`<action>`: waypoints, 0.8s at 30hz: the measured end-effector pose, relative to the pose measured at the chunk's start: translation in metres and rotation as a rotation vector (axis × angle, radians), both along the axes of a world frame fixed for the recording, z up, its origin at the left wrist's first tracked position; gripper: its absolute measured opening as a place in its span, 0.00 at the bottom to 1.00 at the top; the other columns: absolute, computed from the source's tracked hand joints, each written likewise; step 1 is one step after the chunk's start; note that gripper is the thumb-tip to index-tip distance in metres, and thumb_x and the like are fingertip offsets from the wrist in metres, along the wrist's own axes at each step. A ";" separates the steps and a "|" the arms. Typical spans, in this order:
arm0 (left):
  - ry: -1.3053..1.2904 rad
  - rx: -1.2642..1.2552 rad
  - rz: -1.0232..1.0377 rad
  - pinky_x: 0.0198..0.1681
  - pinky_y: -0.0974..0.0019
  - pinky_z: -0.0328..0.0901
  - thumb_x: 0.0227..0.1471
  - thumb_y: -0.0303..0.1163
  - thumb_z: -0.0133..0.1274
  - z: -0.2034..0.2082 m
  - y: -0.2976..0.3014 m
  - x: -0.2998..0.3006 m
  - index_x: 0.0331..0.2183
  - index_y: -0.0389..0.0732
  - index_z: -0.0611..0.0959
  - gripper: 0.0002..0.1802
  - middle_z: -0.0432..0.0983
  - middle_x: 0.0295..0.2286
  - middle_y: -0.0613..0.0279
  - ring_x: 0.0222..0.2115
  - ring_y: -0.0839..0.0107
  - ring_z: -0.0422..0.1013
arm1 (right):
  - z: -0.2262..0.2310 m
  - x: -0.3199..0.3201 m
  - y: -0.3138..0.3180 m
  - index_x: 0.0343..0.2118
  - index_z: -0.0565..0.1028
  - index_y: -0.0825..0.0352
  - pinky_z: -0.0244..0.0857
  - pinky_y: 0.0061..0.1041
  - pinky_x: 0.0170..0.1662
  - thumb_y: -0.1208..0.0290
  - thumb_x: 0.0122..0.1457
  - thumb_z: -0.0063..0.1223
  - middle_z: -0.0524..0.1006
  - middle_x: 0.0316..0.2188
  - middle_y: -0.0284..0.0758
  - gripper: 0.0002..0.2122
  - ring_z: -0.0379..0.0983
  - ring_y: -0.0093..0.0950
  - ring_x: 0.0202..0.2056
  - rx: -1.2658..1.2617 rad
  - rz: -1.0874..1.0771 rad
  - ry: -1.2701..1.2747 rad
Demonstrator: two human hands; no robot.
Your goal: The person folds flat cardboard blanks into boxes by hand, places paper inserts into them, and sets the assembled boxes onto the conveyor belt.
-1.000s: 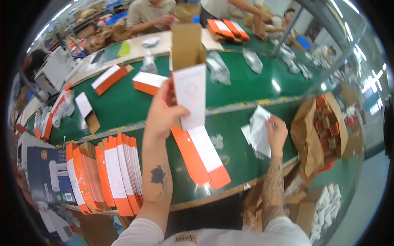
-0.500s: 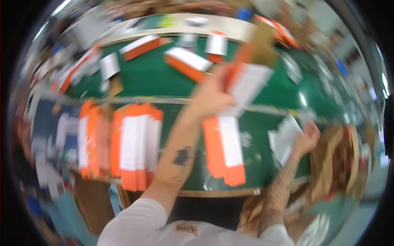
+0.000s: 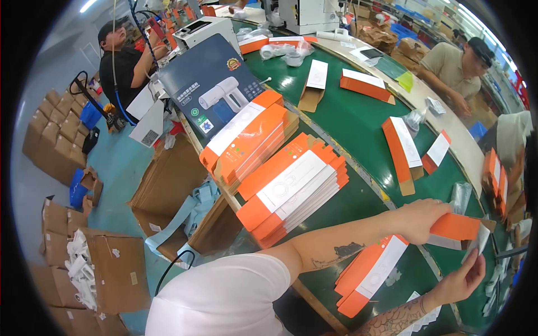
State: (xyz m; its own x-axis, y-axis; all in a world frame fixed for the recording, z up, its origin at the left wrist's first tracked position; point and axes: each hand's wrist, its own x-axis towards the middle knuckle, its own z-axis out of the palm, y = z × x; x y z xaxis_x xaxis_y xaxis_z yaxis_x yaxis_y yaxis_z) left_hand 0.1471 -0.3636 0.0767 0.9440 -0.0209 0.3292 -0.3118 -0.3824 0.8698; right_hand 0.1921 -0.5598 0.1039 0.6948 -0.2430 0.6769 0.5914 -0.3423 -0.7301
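Observation:
My left hand is closed round an orange and white carton, with an end flap standing out at its right end. Close by, my right hand pinches a folded white paper at that end of the carton. How far the paper reaches inside, I cannot tell. Under my left forearm lies a small stack of flat orange and white cartons. Loose white sheets are partly hidden behind my right forearm.
Bigger stacks of flat cartons stand at the table's left, beside a dark blue printed board. Standing cartons sit on the green belt. Brown boxes are on the floor. Two people work nearby.
My view has swung to the left. The carton in my left hand now meets the paper in my right hand; before, the two hands were apart.

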 end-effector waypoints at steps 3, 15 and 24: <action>0.045 0.024 -0.013 0.51 0.54 0.63 0.34 0.16 0.54 0.008 0.000 -0.001 0.51 0.36 0.69 0.37 0.69 0.45 0.46 0.49 0.47 0.65 | -0.004 0.006 -0.006 0.42 0.76 0.74 0.68 0.20 0.44 0.70 0.61 0.58 0.78 0.38 0.34 0.12 0.73 0.22 0.40 -0.015 0.000 0.025; 0.059 0.059 0.012 0.52 0.53 0.63 0.33 0.15 0.54 0.004 0.004 -0.003 0.52 0.37 0.68 0.37 0.70 0.45 0.47 0.49 0.47 0.66 | 0.004 0.008 -0.012 0.40 0.74 0.72 0.64 0.20 0.46 0.67 0.63 0.56 0.76 0.38 0.32 0.12 0.71 0.20 0.39 0.052 0.046 0.019; 0.033 0.098 0.015 0.51 0.54 0.63 0.34 0.15 0.52 0.001 -0.006 0.001 0.51 0.36 0.69 0.36 0.70 0.44 0.47 0.49 0.47 0.65 | -0.009 0.018 -0.006 0.42 0.77 0.72 0.67 0.19 0.46 0.71 0.62 0.57 0.78 0.38 0.33 0.10 0.73 0.20 0.40 0.077 0.113 0.032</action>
State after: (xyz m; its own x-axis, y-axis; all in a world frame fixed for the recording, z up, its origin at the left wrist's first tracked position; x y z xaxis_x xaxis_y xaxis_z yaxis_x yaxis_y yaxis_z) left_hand 0.1479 -0.3700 0.0775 0.9548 -0.0367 0.2950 -0.2770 -0.4705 0.8378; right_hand 0.2103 -0.5659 0.0952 0.7415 -0.2124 0.6364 0.5990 -0.2175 -0.7706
